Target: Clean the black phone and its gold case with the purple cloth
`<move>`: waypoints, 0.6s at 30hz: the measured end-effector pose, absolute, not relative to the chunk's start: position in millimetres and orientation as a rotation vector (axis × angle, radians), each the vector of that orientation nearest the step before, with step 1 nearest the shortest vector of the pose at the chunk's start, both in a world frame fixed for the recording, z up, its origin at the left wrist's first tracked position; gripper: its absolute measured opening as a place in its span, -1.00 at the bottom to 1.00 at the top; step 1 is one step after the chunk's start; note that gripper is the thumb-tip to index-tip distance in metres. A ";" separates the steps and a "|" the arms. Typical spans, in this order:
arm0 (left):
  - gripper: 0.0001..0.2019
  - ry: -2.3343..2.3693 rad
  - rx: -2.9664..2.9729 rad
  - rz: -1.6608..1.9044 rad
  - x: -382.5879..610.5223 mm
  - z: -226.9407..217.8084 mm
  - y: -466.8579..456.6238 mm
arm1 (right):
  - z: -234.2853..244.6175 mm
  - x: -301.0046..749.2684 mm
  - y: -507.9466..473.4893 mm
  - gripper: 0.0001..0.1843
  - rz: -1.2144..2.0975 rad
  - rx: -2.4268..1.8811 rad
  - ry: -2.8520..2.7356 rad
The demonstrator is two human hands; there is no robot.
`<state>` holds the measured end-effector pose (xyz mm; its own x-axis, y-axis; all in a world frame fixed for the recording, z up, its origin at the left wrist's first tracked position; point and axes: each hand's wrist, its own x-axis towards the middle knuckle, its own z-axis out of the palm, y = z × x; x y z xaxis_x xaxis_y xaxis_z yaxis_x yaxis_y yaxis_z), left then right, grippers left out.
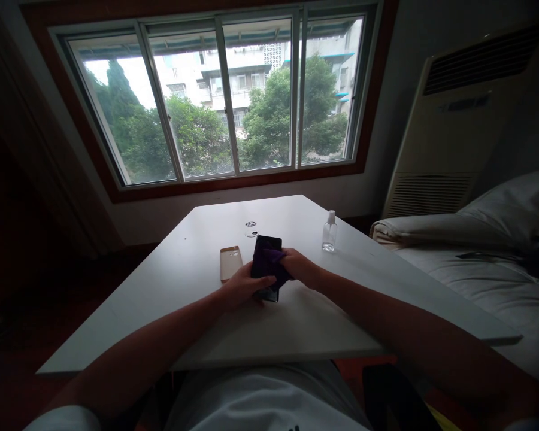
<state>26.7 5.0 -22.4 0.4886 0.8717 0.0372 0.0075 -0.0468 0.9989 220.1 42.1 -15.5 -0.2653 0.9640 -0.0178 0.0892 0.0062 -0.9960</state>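
- Shirt (260, 398), cut off by the lower edge.
- Cloth (272, 257) hides much of the phone (270, 294), held over the table (130, 293).
- Left hand (242, 283) grips the phone, thumb across its front, fingers mostly hidden.
- Right hand (302, 267) grasps the cloth, fingertips unclear; both arms (161, 332) angle inward.

arms (161, 332) extended, converging; left hand (243, 282) gripping, right hand (302, 267) curled
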 end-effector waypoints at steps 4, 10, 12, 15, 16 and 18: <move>-0.48 0.856 1.502 0.806 26.8 -22.0 6.5 | -9.4 215.9 38.3 -0.66 1.349 -1.091 -1.389; -0.45 0.897 1.546 0.790 26.1 -25.8 9.0 | -9.7 221.3 43.8 -0.81 1.223 -1.055 -1.389; -0.45 0.899 1.583 0.798 26.0 -29.4 10.3 | -11.7 225.8 49.7 -0.79 1.184 -1.063 -1.377; -0.47 0.908 1.629 0.802 25.7 -35.0 12.9 | -13.1 233.0 56.4 -0.71 1.186 -1.082 -1.385; -0.47 0.909 1.643 0.803 25.5 -36.5 13.7 | -13.0 235.1 57.5 -0.71 1.206 -1.088 -1.413; -0.49 0.908 1.673 0.805 24.9 -38.4 14.6 | -12.4 238.5 58.1 -0.71 1.243 -1.101 -1.480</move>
<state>24.9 14.6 -38.4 0.4911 0.8675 0.0794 0.1822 -0.1914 0.9644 238.5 58.1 -12.4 -0.2145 0.9732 0.0834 0.0858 0.1038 -0.9909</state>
